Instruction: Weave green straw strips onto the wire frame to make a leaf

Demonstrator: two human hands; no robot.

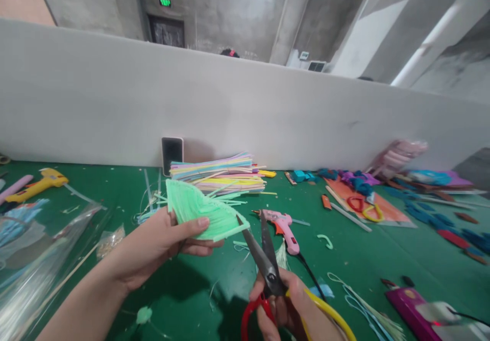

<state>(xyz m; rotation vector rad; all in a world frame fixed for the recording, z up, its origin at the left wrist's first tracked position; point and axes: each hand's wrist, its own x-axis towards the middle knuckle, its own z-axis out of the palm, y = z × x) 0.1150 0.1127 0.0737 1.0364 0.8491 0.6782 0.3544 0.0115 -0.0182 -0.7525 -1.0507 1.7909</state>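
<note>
A light green, fuzzy fan-shaped piece [206,211], seemingly built from pipe cleaners laid side by side, is pinched in my left hand [168,244], thumb on top and fingers beneath. My right hand [287,305] grips scissors [268,264] with one red and one yellow handle. Their blades stand apart and point up and away from me. The left blade's tip is at the right corner of the green piece; whether it touches cannot be told. Behind the blades a pink glue gun [281,226] lies on the green table [184,290].
Bundles of coloured pipe cleaners [218,172] lie by the white partition [229,106], near a leaning phone [172,154]. A yellow glue gun [42,184] and plastic bags [42,274] are at left. A second pair of scissors [365,205] and a purple power strip [411,308] lie right.
</note>
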